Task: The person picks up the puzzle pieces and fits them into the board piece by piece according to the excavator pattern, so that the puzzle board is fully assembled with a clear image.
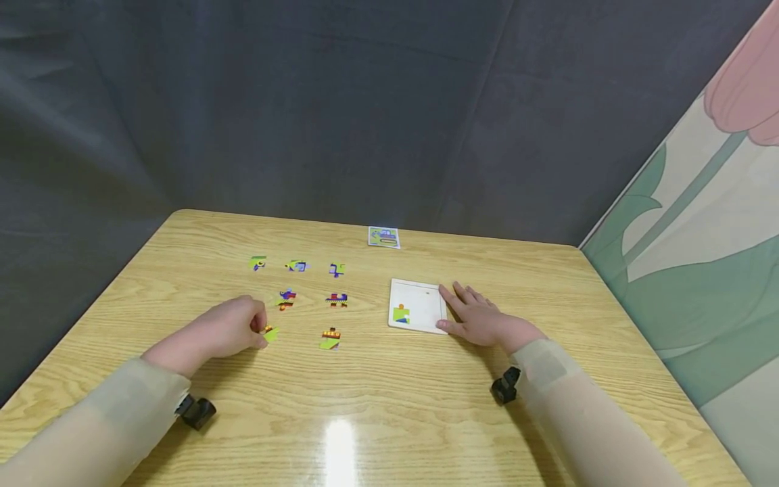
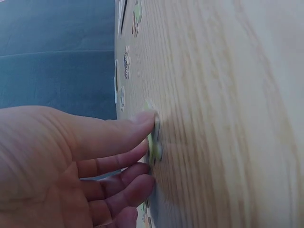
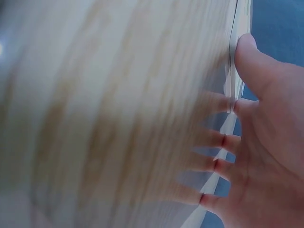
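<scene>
My left hand pinches a green jigsaw piece with red and yellow marks at the near left of the loose pieces. The left wrist view has the thumb and fingers at either side of this piece, close against the tabletop. My right hand rests with fingers spread at the right edge of a white puzzle tray. Its thumb and index finger touch the tray's edge, as the right wrist view also has it. One green piece with an orange knob lies in the tray's near left corner.
Several loose jigsaw pieces lie left of the tray, among them a red and yellow one and a striped one. A picture card lies at the table's far edge. Dark cloth hangs behind the wooden table.
</scene>
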The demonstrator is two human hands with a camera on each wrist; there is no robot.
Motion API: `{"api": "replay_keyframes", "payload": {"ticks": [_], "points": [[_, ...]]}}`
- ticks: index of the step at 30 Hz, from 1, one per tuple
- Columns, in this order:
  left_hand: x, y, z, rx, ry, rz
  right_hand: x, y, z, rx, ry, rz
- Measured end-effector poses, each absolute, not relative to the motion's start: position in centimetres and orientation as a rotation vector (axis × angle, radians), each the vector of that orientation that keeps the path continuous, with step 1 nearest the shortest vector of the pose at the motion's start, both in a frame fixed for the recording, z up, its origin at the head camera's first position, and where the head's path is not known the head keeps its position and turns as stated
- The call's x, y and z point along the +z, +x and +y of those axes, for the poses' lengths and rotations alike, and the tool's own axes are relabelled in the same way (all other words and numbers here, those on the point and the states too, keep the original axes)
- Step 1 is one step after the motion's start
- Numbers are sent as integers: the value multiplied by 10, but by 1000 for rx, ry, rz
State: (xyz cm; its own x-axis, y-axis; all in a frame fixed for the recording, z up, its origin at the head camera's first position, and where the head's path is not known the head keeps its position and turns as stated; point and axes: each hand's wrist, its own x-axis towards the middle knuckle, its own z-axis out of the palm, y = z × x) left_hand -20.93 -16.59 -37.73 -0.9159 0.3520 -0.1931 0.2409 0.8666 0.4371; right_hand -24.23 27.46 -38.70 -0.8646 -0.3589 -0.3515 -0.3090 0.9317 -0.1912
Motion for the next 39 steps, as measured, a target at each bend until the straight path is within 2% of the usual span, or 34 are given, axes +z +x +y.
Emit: {"api": "replay_keyframes", "payload": {"ticks": [11,19,29,39], "points": [[-378,-204,-169,588,439,2815,-395,-247,280,-208,-482,2703],[-378,-202,-167,611,475,2797,-386,-243,276,-235,-456,2675],[-382,-203,-164,863,448,2720,-388,-243,277,-236,-448,2692],[-377,-227,-148,1031,582,2609,-389,-244,278,-233,-483,2703]]}}
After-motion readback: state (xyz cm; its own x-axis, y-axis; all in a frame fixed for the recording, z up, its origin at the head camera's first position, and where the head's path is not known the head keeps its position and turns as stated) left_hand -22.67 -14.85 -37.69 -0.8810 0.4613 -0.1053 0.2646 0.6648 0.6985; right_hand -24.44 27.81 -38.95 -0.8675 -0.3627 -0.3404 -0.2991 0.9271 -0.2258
